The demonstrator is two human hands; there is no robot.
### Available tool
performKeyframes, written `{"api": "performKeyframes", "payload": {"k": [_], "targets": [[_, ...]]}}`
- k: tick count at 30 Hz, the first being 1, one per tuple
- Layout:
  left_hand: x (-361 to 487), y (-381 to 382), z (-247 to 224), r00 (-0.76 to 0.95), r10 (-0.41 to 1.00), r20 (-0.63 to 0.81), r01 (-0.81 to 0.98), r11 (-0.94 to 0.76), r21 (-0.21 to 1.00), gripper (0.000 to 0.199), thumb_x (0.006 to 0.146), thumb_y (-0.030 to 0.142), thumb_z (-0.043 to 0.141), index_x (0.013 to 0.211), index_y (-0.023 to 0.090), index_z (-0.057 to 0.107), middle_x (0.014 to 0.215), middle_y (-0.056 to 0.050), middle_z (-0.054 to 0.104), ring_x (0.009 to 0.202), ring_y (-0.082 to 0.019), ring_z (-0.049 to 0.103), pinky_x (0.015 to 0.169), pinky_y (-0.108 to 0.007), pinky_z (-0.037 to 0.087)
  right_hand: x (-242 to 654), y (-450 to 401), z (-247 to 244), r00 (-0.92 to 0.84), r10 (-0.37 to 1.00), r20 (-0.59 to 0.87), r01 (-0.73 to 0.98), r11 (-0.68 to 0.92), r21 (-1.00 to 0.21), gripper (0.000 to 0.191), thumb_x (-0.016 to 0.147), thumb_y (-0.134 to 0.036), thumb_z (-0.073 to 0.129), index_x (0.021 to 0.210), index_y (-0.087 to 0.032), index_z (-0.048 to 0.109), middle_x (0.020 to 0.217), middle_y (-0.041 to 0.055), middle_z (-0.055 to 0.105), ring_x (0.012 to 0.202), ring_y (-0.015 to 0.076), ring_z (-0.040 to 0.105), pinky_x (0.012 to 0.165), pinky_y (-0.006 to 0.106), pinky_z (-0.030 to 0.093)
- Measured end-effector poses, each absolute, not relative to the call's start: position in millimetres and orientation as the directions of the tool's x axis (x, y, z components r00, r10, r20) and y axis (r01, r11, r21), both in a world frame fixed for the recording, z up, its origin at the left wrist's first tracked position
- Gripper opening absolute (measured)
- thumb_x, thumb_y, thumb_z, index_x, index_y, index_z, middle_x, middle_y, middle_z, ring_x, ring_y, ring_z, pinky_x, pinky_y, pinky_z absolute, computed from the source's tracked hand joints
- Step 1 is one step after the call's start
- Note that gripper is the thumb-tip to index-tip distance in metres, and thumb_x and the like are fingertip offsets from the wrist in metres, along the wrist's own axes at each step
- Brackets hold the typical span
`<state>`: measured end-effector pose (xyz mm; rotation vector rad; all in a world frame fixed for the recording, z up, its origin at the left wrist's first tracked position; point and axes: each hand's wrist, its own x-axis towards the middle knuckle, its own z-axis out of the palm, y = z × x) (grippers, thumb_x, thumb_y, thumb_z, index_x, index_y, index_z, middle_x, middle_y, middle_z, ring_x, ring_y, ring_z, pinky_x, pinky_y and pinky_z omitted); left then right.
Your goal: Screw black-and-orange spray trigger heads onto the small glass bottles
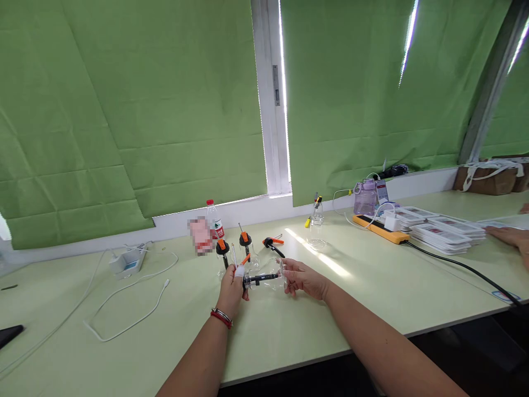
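A clear glass flask [270, 283] lies sideways between my two hands above the pale table, with a black clamp-like tool inside it. My left hand [232, 288] is closed round the neck end, where an orange and white part sticks up. My right hand [305, 279] grips the wide base at the other end. Just behind stand two more clear flasks with orange-and-black tools in them, one at the left [222, 251] and one nearer the middle [247, 245]. A loose orange-and-black clamp [273, 245] lies on the table behind my right hand.
A red-capped bottle [215, 220] stands behind the flasks. Right of it are a glass flask with pens [317, 212], a purple bottle [365, 197], an orange power strip [382, 230] and stacked white packets [440, 237]. White cables [136, 320] cross the left. Another person's hand [510, 237] rests far right.
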<state>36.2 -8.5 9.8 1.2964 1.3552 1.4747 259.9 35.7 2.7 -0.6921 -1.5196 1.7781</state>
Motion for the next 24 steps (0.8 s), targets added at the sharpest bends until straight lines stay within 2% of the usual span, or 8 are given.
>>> {"api": "performKeyframes", "payload": {"k": [2,7,11,13,17,20,22,24], "targets": [[36,-9,9,-0.192,0.958,0.212,0.132,-0.189,0.973,0.025,0.083,0.046,0.043,0.074,0.023,0.039,0.045,0.011,0.040,0.029,-0.009,0.041,0.031,-0.021,0.037,258,38,0,-0.626,0.780,-0.015,-0.103,-0.102,-0.989,0.045,0.081,-0.051,0.057,0.108,-0.015,0.054,0.080,0.0050,0.064,0.048,0.0111,0.060,0.038,0.020,0.041],[37,-9,8,-0.171,0.964,0.204,0.149,-0.179,0.973,0.023,0.083,0.043,0.043,0.074,0.023,0.039,0.045,0.011,0.040,0.029,-0.009,0.040,0.030,-0.021,0.035,255,44,-8,-0.634,0.764,-0.123,0.038,-0.129,-0.991,0.059,0.086,-0.066,0.036,0.081,-0.011,0.058,0.065,0.0073,0.063,0.039,0.0092,0.052,0.030,0.018,0.034],[36,-8,9,-0.210,0.961,0.180,0.116,-0.158,0.981,0.023,0.081,0.045,0.045,0.075,0.023,0.040,0.046,0.011,0.039,0.028,-0.009,0.039,0.030,-0.021,0.035,259,38,0,-0.623,0.782,0.010,-0.112,-0.077,-0.991,0.050,0.078,-0.054,0.060,0.112,-0.018,0.055,0.096,0.0078,0.063,0.061,0.0133,0.064,0.042,0.021,0.046],[37,-8,10,-0.227,0.957,0.178,0.111,-0.156,0.981,0.025,0.082,0.046,0.045,0.075,0.023,0.040,0.047,0.011,0.039,0.028,-0.009,0.039,0.030,-0.021,0.035,261,35,3,-0.623,0.781,0.052,-0.155,-0.059,-0.986,0.061,0.073,-0.043,0.071,0.125,-0.025,0.046,0.107,0.0072,0.061,0.069,0.0146,0.066,0.048,0.023,0.050],[38,-10,10,-0.191,0.960,0.203,0.139,-0.179,0.974,0.025,0.082,0.046,0.044,0.076,0.023,0.040,0.048,0.011,0.039,0.028,-0.008,0.039,0.029,-0.021,0.034,257,39,-1,-0.611,0.790,-0.044,-0.058,-0.100,-0.993,0.047,0.083,-0.056,0.053,0.106,-0.015,0.055,0.075,0.0048,0.066,0.044,0.0099,0.057,0.036,0.019,0.039],[39,-11,10,-0.169,0.962,0.213,0.144,-0.190,0.971,0.023,0.082,0.044,0.045,0.075,0.023,0.040,0.047,0.011,0.038,0.028,-0.008,0.039,0.029,-0.020,0.033,255,43,-6,-0.600,0.792,-0.117,0.029,-0.124,-0.992,0.057,0.087,-0.064,0.035,0.088,-0.011,0.057,0.060,0.0056,0.064,0.035,0.0083,0.049,0.029,0.018,0.031],[38,-10,10,-0.170,0.965,0.201,0.130,-0.181,0.975,0.022,0.081,0.044,0.046,0.076,0.023,0.040,0.046,0.011,0.039,0.028,-0.008,0.039,0.029,-0.020,0.033,256,42,-5,-0.595,0.797,-0.100,0.013,-0.115,-0.993,0.057,0.086,-0.064,0.038,0.093,-0.010,0.058,0.066,0.0068,0.065,0.038,0.0093,0.052,0.030,0.018,0.034],[37,-10,11,-0.190,0.964,0.186,0.113,-0.167,0.980,0.023,0.081,0.044,0.046,0.076,0.022,0.041,0.047,0.011,0.039,0.028,-0.008,0.038,0.029,-0.020,0.034,259,39,-1,-0.604,0.796,-0.031,-0.063,-0.087,-0.994,0.052,0.082,-0.057,0.053,0.112,-0.014,0.055,0.086,0.0083,0.067,0.052,0.0122,0.061,0.037,0.021,0.043]]}}
